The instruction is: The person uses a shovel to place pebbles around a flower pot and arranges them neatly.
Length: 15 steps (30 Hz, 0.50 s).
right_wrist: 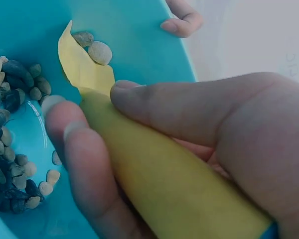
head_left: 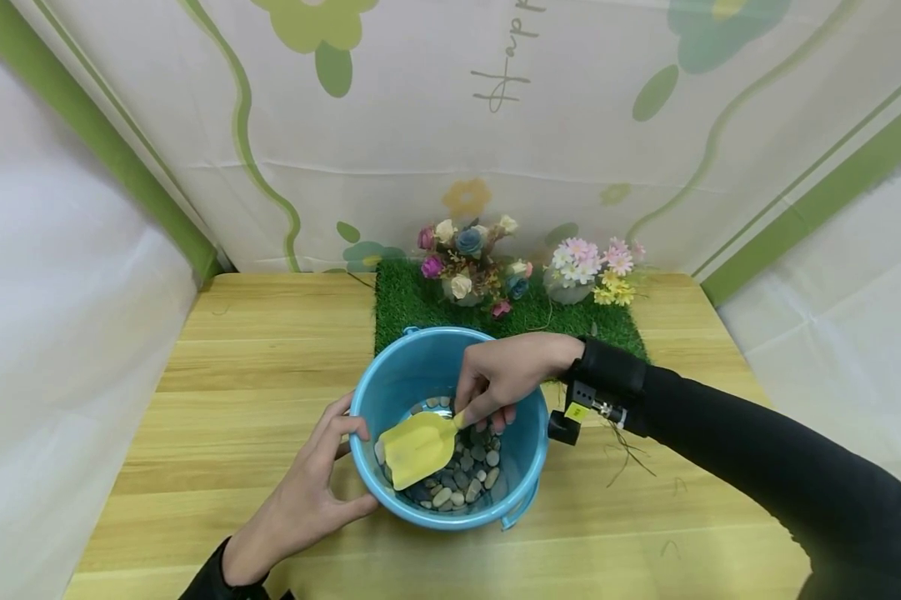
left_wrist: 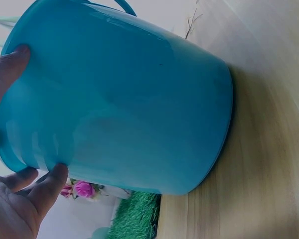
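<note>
Steadily, I have the right hand point(head_left: 498, 375) gripping the yellow scoop point(head_left: 420, 450) by its handle, inside the blue bucket point(head_left: 427, 358) at the centre of the head view, while the left hand point(head_left: 318, 479) holds the rim on the bucket's left side. To work this well, I judge the blade should slide low along the bottom, under the pebbles point(head_left: 450, 497), rather than jab from above; the left hand's brace ought to stop the bucket skidding on the table point(head_left: 270, 375). At the upper left of the right wrist view, I can't tell whether two stones point(right_wrist: 100, 53) rest against the blade or the wall. The scoop looks like smooth plastic, with a thick rounded handle and a thin, broad blade; the bucket is glossy, narrowing towards its base. The rounded grey, tan and dark pebbles would probably roll off a steep blade.
</note>
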Available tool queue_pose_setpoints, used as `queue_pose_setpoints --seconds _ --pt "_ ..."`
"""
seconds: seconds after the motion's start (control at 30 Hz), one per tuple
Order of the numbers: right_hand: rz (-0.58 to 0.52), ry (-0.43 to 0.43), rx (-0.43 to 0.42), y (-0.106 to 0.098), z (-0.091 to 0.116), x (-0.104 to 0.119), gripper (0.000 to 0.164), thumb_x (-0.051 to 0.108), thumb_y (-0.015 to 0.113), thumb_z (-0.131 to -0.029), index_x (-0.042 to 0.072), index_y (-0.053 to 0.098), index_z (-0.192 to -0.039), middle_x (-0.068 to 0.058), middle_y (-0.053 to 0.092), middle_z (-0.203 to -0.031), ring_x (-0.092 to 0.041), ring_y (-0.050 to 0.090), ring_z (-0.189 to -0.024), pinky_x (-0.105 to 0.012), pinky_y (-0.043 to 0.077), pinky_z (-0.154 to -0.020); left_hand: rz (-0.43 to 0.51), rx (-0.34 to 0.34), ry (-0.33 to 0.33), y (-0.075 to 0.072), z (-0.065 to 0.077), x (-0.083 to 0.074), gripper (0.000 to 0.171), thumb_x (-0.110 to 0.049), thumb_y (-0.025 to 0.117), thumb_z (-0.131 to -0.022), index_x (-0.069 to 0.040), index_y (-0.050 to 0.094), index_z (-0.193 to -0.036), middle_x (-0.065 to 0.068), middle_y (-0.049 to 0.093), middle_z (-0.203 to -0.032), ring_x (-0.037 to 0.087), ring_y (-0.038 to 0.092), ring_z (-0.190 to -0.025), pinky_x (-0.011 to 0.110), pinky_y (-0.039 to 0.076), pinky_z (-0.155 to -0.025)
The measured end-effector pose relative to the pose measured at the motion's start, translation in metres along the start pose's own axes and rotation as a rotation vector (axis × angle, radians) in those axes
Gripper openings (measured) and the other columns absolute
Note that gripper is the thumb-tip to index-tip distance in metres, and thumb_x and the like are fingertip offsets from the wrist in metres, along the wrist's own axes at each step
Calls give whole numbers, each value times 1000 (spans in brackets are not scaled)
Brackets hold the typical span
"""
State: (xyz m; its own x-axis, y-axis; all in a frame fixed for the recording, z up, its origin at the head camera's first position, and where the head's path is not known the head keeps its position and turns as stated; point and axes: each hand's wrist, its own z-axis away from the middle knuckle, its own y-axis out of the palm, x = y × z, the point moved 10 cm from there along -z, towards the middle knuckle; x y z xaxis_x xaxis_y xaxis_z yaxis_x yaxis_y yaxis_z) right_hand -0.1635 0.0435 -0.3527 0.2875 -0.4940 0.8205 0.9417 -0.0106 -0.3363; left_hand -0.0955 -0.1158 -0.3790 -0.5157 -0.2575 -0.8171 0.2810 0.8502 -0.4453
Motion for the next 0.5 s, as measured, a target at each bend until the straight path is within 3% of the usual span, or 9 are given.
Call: queue_pose_setpoints --seconds 0.5 --pt "79 -58 -21 0 -1 5 18 10 60 -103 10 76 -111 6 72 -83 -18 65 -63 -33 57 -60 4 -4 -9 0 0 1 66 -8 92 -74 -10 44 -120 14 28 -158 44 43 -133 49 59 -86"
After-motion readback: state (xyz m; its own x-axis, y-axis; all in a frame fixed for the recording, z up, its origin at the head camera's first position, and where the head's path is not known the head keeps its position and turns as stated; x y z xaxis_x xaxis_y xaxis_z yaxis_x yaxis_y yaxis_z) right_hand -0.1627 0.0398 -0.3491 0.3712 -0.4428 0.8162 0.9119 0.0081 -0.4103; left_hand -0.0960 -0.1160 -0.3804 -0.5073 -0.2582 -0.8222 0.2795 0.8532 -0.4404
